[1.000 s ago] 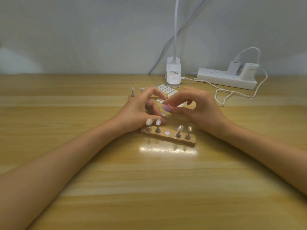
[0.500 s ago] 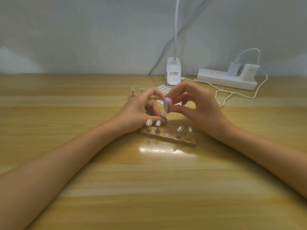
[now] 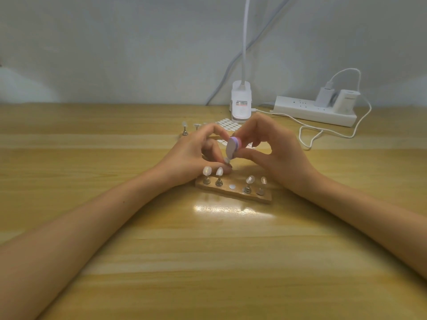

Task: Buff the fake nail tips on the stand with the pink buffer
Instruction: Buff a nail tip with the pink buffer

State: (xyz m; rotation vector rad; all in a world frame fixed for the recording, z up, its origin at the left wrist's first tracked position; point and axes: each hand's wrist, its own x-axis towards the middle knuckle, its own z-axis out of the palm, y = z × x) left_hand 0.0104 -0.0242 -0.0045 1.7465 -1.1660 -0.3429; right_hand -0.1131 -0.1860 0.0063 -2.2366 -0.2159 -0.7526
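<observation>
Buffing contact: the pink buffer (image 3: 233, 147) is held on edge at the centre of the frame, long axis near vertical, its lower end touching a lifted nail tip (image 3: 227, 160).
Right hand (image 3: 277, 155): the buffer is pinched between thumb and curled fingertips.
Left hand (image 3: 196, 155): the lifted nail tip appears to be pinched by its peg at the fingertips, just below and left of the buffer.
Stand (image 3: 233, 192): it lies just below both hands in the frame; four nail tips (image 3: 207, 170) are seated upright on it and the middle spot is bare.
Coming move: short strokes along the buffer's long axis are judged likely, and the right hand is the one placed to make them.
Surface: a wooden table (image 3: 208, 262) with a glare patch below the stand.
Room: a lamp base (image 3: 241, 105) and a power strip (image 3: 314, 112) are set at the upper right, against a pale wall.
</observation>
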